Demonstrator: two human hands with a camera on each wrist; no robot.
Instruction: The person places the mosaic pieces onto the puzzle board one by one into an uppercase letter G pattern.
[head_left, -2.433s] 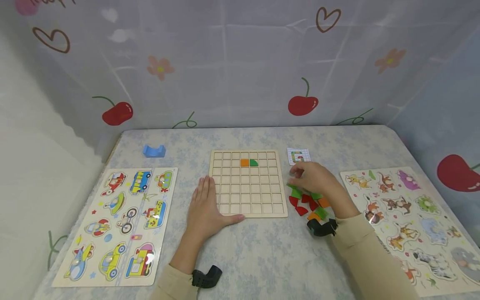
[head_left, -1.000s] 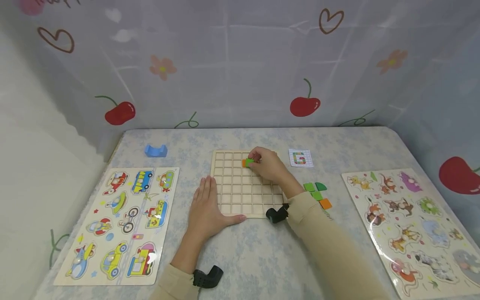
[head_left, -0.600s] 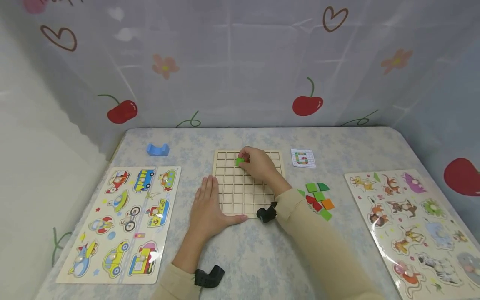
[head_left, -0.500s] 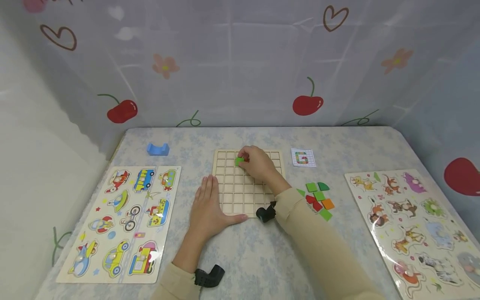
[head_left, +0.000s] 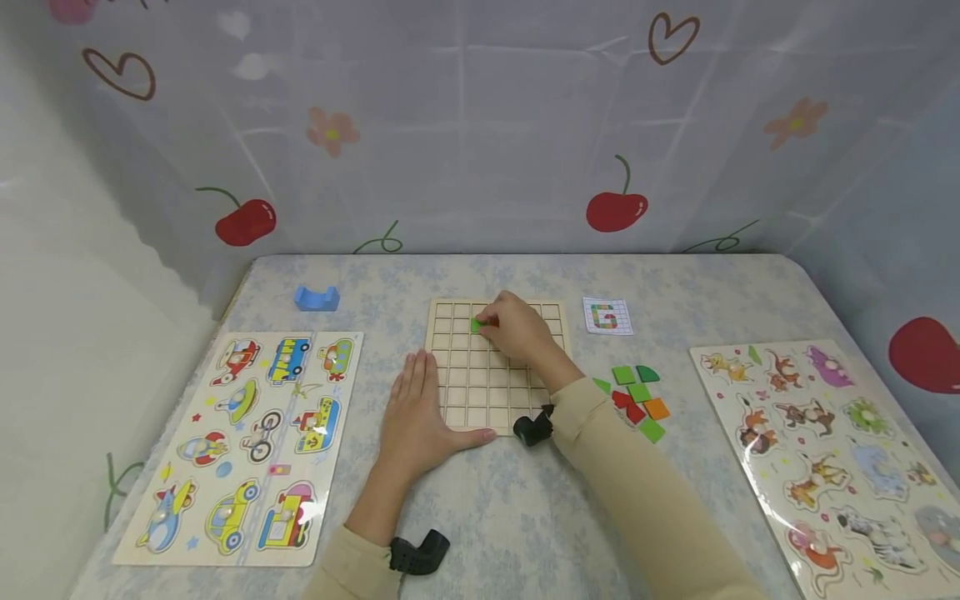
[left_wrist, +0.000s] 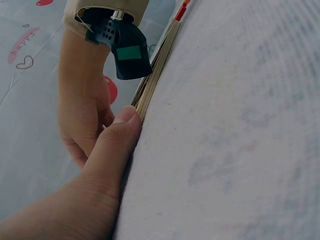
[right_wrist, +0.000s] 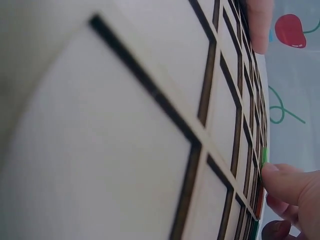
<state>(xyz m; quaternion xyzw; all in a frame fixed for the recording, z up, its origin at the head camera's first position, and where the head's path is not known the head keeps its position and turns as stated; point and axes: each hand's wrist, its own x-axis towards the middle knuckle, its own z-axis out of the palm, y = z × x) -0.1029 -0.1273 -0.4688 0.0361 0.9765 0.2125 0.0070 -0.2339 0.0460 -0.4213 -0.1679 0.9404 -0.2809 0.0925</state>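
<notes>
A wooden grid board (head_left: 480, 392) lies mid-table. My right hand (head_left: 501, 325) reaches over its far rows and pinches a light green tile (head_left: 477, 324), which sits low at a cell in the second row. The right wrist view shows a fingertip (right_wrist: 272, 172) on the green tile's edge (right_wrist: 263, 156) against the board (right_wrist: 125, 125). My left hand (head_left: 415, 412) lies flat on the table at the board's near left corner. Its thumb (left_wrist: 112, 150) runs along the board's front edge (left_wrist: 155, 70). The tiles laid earlier are hidden under my right hand.
Loose green, red and orange tiles (head_left: 636, 398) lie right of the board, with a small pattern card (head_left: 607, 317) behind them. A vehicle puzzle (head_left: 243, 442) lies at the left, an animal puzzle (head_left: 817, 450) at the right. A blue block (head_left: 316, 298) sits far left.
My right hand carried a green tile from the loose pile to the board, then shifted it left along the second row. The left hand has stayed put.
</notes>
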